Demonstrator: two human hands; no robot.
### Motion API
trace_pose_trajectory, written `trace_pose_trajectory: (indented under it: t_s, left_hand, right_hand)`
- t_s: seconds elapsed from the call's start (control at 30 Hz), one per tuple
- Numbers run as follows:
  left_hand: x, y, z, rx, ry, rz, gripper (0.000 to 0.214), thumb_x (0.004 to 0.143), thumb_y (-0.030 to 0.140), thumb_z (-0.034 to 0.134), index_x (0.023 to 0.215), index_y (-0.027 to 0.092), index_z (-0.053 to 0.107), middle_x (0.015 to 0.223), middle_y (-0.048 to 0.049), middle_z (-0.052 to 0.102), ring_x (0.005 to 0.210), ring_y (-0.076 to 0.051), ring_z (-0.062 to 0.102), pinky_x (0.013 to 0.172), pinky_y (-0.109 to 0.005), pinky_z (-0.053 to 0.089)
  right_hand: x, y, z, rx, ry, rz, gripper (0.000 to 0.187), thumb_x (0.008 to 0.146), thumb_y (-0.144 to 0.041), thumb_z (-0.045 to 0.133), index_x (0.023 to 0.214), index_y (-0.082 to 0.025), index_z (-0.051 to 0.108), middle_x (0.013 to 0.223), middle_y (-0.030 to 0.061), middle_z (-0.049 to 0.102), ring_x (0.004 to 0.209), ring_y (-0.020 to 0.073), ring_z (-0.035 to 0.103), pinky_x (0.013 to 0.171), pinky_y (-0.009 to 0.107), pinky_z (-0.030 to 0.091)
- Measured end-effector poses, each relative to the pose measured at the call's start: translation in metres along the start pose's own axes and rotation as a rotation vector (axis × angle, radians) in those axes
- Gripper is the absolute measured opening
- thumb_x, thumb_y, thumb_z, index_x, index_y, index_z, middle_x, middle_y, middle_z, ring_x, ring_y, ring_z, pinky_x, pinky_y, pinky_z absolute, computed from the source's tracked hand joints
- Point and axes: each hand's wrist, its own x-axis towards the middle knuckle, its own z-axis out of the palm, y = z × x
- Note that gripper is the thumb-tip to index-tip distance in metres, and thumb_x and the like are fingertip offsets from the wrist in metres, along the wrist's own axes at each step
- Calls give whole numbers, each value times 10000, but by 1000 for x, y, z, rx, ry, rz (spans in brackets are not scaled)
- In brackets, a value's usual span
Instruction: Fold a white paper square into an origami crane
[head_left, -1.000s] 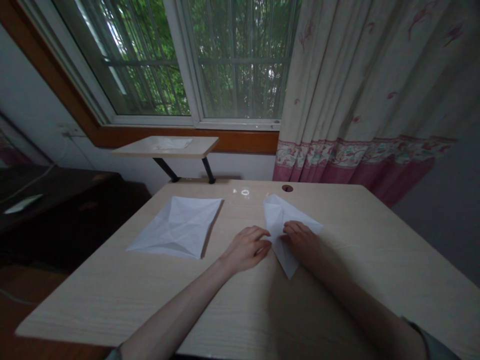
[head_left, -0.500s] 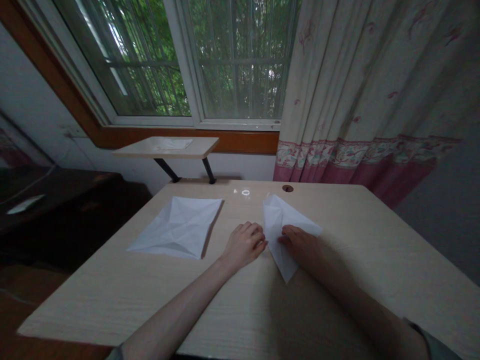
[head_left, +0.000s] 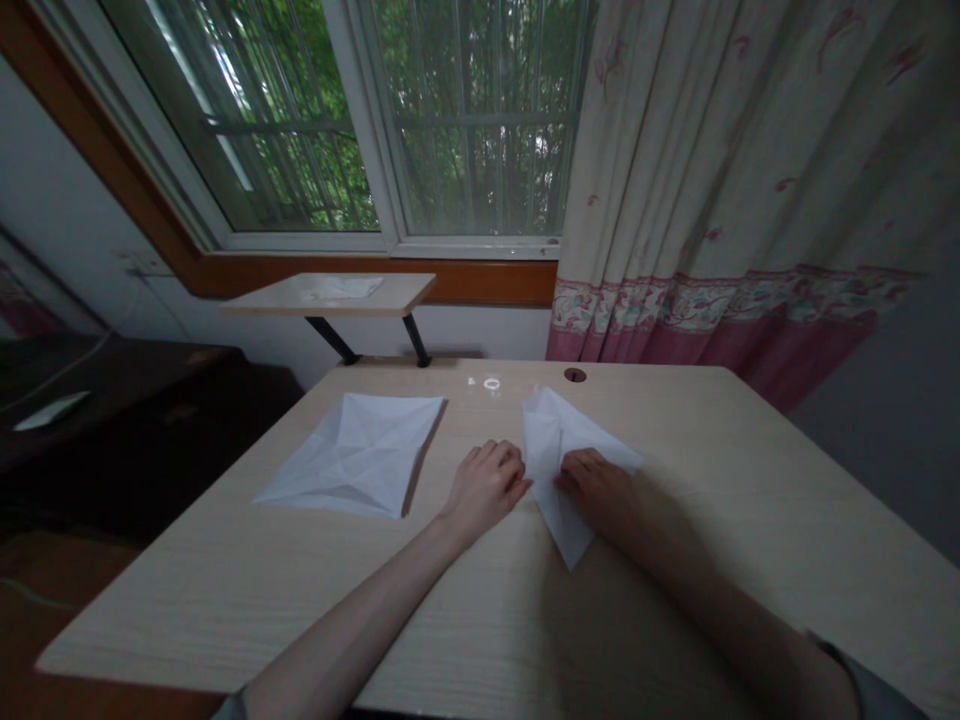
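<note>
My right hand (head_left: 596, 488) lies on a folded white paper (head_left: 551, 437), its fingers pressing the paper's middle against the table. The paper forms a pointed, kite-like shape, and its lower tip (head_left: 570, 548) reaches toward me. My left hand (head_left: 487, 488) rests on the pale wooden table (head_left: 225, 610) with its fingers curled, its fingertips at the folded paper's left edge. Further left lies a square white sheet (head_left: 356, 455), open flat and marked with diagonal creases. Neither hand touches it.
A small wooden shelf (head_left: 330, 293) on black brackets stands behind the table, below a barred window (head_left: 480, 120). A pink-bordered curtain (head_left: 720, 200) hangs at right. A dark cabinet (head_left: 97, 430) stands at left. The table has a small round hole (head_left: 574, 375).
My left hand has shifted slightly away from me and up the table, and my right hand has edged left on the paper. The paper's lower tip sits slightly lower.
</note>
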Motion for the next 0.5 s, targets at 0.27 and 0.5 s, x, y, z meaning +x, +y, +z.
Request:
trace_pose_trajectory:
  t_s: [0.27,0.5]
  left_hand:
    - [-1,1,1,-109,15,-81,165,809,270,774,766,207,628,986,-19,635,935,-207,573,807,-341,448]
    - [0,2,1,-180,8,-69,216,755,291,826,729,206,629,971,-16,640,918,-205,573,791,-335,433]
  right_hand:
    - [2,-3,-7,-44,-22,9,131,925,-125,547,830,-216,549,846,41,657,773,193,638,660,321,483]
    - [2,-2,-5,-26,-32,28,139,925,-109,534,839,-219,539,860,38,652,806,189,637,679,310,480]
